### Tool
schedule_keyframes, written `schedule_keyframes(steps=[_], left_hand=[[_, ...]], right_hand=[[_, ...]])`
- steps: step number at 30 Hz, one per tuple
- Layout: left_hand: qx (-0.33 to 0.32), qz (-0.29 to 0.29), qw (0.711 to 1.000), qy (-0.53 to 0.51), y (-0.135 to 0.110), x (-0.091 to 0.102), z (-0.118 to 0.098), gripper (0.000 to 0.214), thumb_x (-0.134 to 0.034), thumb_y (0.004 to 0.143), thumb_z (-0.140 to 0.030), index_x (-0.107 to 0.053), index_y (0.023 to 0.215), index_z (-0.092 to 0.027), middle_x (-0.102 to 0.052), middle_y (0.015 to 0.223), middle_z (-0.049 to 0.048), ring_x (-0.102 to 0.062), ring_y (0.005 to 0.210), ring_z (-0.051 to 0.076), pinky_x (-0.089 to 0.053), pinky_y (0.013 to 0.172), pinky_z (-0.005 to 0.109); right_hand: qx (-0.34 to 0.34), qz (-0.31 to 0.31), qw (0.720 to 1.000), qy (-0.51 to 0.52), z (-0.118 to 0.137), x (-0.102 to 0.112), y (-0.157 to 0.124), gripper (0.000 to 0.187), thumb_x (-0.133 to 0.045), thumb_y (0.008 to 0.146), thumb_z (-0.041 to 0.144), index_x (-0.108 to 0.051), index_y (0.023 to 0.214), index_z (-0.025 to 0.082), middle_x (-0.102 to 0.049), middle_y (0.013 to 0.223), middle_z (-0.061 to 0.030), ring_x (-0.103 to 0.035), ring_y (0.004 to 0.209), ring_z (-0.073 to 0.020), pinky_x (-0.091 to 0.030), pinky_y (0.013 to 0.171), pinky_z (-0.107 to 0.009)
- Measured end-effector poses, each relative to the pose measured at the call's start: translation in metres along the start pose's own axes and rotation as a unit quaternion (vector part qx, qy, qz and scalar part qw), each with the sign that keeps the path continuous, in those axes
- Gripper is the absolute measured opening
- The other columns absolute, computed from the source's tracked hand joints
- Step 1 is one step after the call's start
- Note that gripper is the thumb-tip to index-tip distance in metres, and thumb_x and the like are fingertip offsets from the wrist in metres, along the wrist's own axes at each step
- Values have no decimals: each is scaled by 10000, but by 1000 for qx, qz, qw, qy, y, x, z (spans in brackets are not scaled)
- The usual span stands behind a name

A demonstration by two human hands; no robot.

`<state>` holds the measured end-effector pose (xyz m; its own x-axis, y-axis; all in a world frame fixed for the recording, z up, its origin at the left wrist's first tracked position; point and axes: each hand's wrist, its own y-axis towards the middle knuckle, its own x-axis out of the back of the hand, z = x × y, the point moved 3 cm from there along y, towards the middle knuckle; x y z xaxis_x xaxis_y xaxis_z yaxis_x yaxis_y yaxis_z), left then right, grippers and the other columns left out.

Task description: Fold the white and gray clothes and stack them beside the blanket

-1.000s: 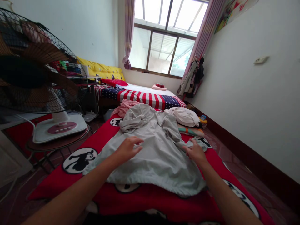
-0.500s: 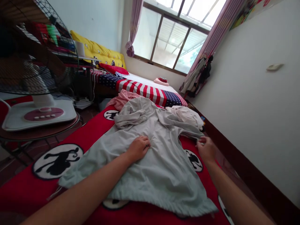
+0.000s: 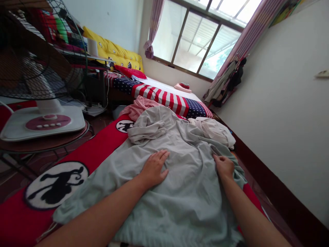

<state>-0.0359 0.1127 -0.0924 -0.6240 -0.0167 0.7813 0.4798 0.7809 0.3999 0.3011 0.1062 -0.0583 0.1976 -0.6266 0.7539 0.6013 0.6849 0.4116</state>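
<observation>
A pale grey-green jacket (image 3: 180,192) with a gathered hem lies spread on the red blanket (image 3: 102,147). Its left sleeve is folded in near the top. My left hand (image 3: 155,168) rests flat on the middle of the jacket, fingers stretched out. At the jacket's right side, my right hand (image 3: 224,166) is closed, pinching the fabric near the edge. The sleeve on that side lies loosely bunched beyond the hand, along the bed's right edge.
A pink garment (image 3: 140,109) and a whitish garment (image 3: 214,130) lie beyond the jacket. On the left, a fan (image 3: 46,113) stands on a round stool. A second bed (image 3: 159,97) with a flag-patterned cover is under the window. The wall (image 3: 282,113) runs along the right.
My right hand has moved inward and now grips the jacket's side instead of the sleeve end. The sleeve has shifted. My left hand's fingers have spread. The view has turned slightly.
</observation>
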Motion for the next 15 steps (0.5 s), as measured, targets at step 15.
schedule_keyframes(steps=[15], left_hand=[[-34, 71, 993, 90, -3, -11, -4, 516, -414, 904, -382, -415, 1407, -272, -346, 1517, 7, -249, 1406, 300, -183, 1124, 569]], right_hand=[[357, 28, 934, 11, 104, -8, -37, 255, -447, 817, 169, -615, 1008, 183, -646, 1071, -96, -590, 1021, -228, -423, 925, -363]])
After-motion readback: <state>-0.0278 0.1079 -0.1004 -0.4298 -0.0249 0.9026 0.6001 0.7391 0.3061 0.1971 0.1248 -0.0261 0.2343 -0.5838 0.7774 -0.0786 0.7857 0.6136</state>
